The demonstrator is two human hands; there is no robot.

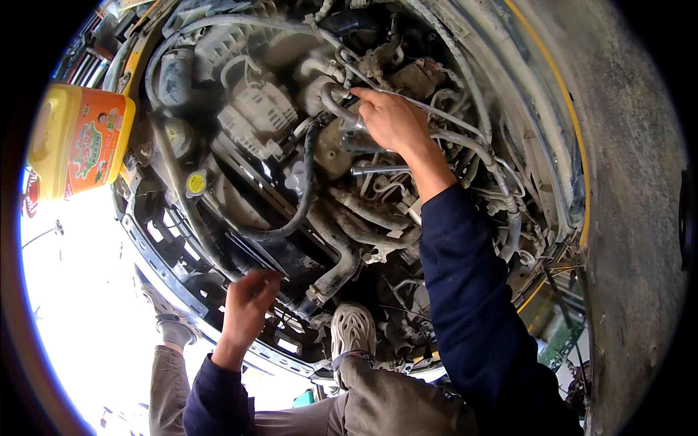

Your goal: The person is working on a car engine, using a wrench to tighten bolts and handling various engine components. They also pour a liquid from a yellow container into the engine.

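Observation:
My right hand point(396, 123) reaches over the engine point(258, 116), its index finger stretched along the bent end of a grey hose point(334, 98). The other fingers curl underneath, so what they grip is hidden. Just below that hand lies a straight shiny metal bar point(379, 169). My left hand point(251, 305) is over the front edge of the engine bay, next to the lower end of a long hose point(178, 167). Its fingers are bent together and slightly blurred; anything between them is too small to make out.
A yellow tub with an orange label point(94, 142) stands at the left on the front frame. My shoe point(353, 330) rests among the engine parts; the other shoe point(171, 312) is outside the front rail point(156, 265). A black curved hose point(305, 189) and a dusty panel point(632, 218) also show.

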